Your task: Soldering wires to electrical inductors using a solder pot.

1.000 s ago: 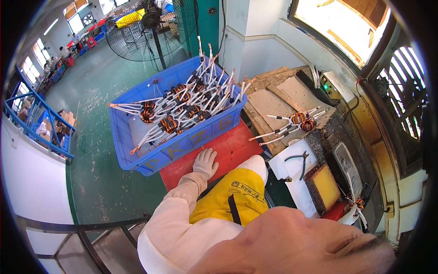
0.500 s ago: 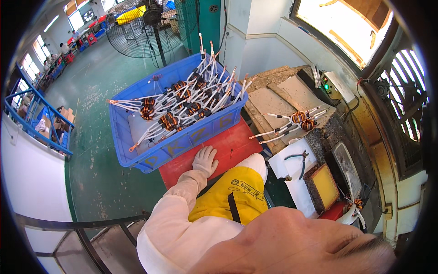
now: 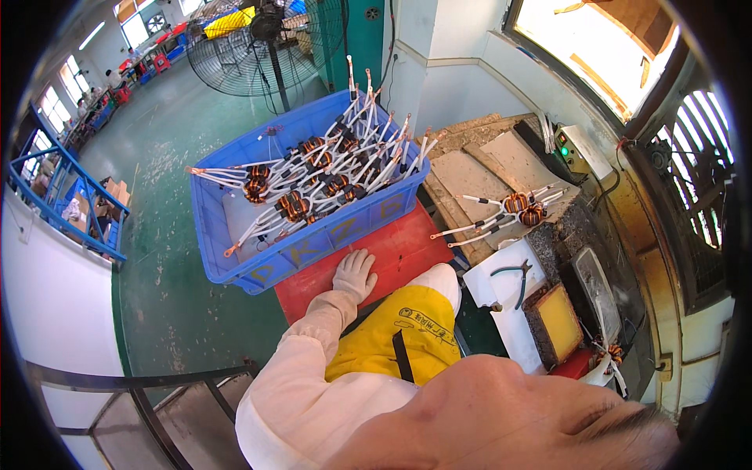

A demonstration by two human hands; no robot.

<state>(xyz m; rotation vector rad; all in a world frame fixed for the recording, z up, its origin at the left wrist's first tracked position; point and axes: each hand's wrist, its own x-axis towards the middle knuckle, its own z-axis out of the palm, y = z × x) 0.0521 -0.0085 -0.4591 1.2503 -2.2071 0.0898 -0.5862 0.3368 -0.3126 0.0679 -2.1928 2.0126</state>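
Note:
My left hand (image 3: 355, 276), in a pale glove, lies palm down with its fingers stretched out on a red board (image 3: 399, 239). It holds nothing. Just beyond its fingertips stands a blue plastic crate (image 3: 294, 254), heaped with several copper-wound coils (image 3: 294, 207) that have white sleeved leads and bare lug ends. On a worn bench to the right lies a pair of coils (image 3: 517, 203) with spread leads. Another coil (image 3: 613, 354) with white leads shows at the lower right, partly hidden. My right hand cannot be seen.
Pliers (image 3: 523, 283) lie on a white sheet (image 3: 509, 325), beside a dark-framed tray with a yellow face (image 3: 562, 321). A control box (image 3: 581, 150) with a green light stands behind the bench. A large fan (image 3: 266, 47) is beyond the crate; a blue rack (image 3: 66, 196) stands left.
The whole view has shifted very slightly. My left hand stays flat on the red board, and the coils and crate keep their places.

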